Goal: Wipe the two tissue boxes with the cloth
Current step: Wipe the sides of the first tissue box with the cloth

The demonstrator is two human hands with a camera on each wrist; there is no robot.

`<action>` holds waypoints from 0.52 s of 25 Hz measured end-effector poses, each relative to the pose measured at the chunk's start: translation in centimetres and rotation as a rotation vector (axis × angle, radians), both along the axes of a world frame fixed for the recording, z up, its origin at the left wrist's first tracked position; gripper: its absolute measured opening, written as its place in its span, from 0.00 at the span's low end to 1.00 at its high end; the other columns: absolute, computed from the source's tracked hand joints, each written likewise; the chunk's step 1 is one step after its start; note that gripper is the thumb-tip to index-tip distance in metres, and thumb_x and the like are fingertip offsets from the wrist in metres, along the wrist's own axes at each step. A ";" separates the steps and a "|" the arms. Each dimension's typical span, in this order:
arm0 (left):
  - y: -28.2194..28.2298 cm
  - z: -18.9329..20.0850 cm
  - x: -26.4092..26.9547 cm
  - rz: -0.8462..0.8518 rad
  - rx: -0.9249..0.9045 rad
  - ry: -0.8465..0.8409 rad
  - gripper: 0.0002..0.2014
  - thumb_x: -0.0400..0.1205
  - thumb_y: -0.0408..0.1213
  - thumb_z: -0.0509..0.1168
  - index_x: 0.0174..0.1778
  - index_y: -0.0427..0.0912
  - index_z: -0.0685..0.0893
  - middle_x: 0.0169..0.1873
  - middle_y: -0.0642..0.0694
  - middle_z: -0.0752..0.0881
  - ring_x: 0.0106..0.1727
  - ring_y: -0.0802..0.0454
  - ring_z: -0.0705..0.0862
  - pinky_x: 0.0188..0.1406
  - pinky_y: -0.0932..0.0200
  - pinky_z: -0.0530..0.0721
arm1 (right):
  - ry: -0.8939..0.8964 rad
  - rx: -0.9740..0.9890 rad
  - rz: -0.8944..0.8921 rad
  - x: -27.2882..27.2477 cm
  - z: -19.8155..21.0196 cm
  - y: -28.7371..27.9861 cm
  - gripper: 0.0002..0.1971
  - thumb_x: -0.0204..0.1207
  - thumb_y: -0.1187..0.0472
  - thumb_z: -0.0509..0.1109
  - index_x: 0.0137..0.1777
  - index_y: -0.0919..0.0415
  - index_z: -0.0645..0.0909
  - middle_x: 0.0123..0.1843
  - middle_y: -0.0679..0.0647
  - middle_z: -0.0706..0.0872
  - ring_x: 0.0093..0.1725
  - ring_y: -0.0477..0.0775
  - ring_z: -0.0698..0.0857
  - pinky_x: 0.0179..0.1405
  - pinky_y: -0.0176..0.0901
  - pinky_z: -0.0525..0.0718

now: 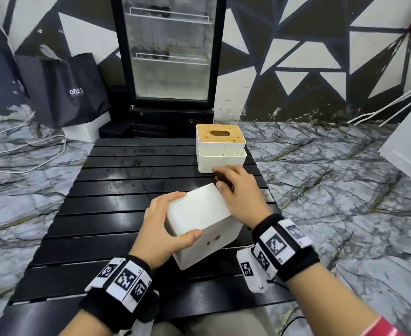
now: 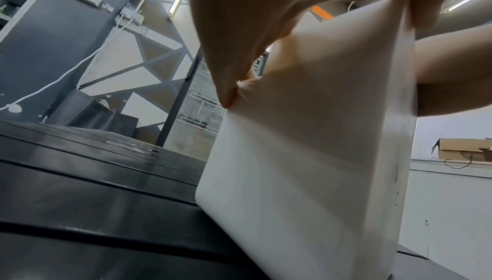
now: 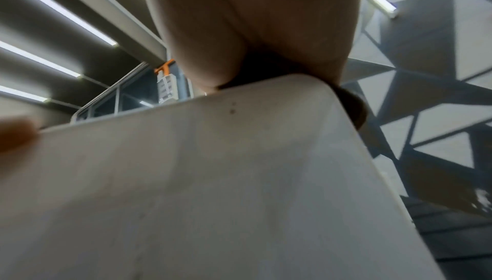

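Left hand [image 1: 168, 224] grip clamps white tissue box [image 1: 199, 214]; right hand [image 1: 238, 192] grip presses dark cloth [image 1: 220, 179] at far corner.

Two tissue boxes: near one [image 1: 199, 212], far one [image 1: 220, 147]. One cloth [image 1: 220, 179]. Two hands: left [image 1: 168, 224], right [image 1: 238, 192].

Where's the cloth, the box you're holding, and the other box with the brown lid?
cloth [image 1: 220, 178], head view, dark wad under the fingers.
held tissue box [image 1: 197, 212], head view, upward face.
far tissue box [image 1: 220, 161], head view, front wall.
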State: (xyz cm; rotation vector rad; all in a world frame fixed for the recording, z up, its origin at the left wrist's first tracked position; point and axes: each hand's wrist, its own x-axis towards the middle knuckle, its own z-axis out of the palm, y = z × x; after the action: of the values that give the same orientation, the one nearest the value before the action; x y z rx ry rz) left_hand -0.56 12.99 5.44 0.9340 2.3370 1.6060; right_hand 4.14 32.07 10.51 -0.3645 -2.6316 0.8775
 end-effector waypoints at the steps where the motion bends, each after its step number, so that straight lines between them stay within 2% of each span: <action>1: 0.1 0.0 0.0 0.006 0.002 -0.001 0.34 0.55 0.61 0.70 0.59 0.73 0.70 0.62 0.63 0.71 0.68 0.56 0.69 0.62 0.68 0.67 | -0.004 0.089 -0.007 0.2 -0.1 -0.6 0.18 0.80 0.59 0.59 0.69 0.49 0.73 0.66 0.50 0.75 0.66 0.56 0.68 0.66 0.41 0.65; 3: 0.2 0.0 0.1 0.019 0.004 0.002 0.34 0.54 0.61 0.70 0.58 0.74 0.69 0.62 0.64 0.70 0.67 0.56 0.69 0.60 0.69 0.68 | 0.055 0.203 -0.004 0.7 -0.5 -1.9 0.18 0.80 0.59 0.59 0.69 0.49 0.73 0.65 0.49 0.77 0.65 0.56 0.68 0.67 0.44 0.67; 6: 0.6 -0.2 0.5 0.049 0.016 0.017 0.34 0.54 0.62 0.70 0.58 0.75 0.68 0.62 0.63 0.70 0.67 0.56 0.68 0.62 0.64 0.68 | 0.168 0.238 0.058 1.3 -1.2 -3.8 0.19 0.77 0.54 0.54 0.65 0.51 0.77 0.60 0.49 0.81 0.63 0.54 0.72 0.64 0.45 0.71; 9: 0.7 -0.2 0.7 0.068 0.037 0.021 0.34 0.55 0.61 0.70 0.57 0.78 0.67 0.62 0.63 0.71 0.68 0.56 0.69 0.63 0.64 0.69 | 0.181 0.196 0.141 2.2 -1.6 -4.9 0.21 0.75 0.52 0.52 0.65 0.50 0.77 0.60 0.47 0.81 0.63 0.51 0.72 0.65 0.42 0.69; 13: 0.6 0.1 1.0 0.083 0.025 0.010 0.35 0.53 0.66 0.71 0.57 0.78 0.68 0.63 0.61 0.71 0.68 0.58 0.69 0.60 0.72 0.67 | 0.171 0.093 0.193 3.5 -1.5 -3.6 0.18 0.76 0.52 0.56 0.65 0.49 0.76 0.61 0.43 0.79 0.64 0.47 0.71 0.67 0.43 0.69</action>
State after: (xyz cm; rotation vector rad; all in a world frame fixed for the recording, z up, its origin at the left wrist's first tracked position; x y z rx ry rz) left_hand 0.40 13.60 5.49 0.8618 2.3975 1.6693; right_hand 7.61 28.46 8.97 -0.0105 -2.5659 0.8009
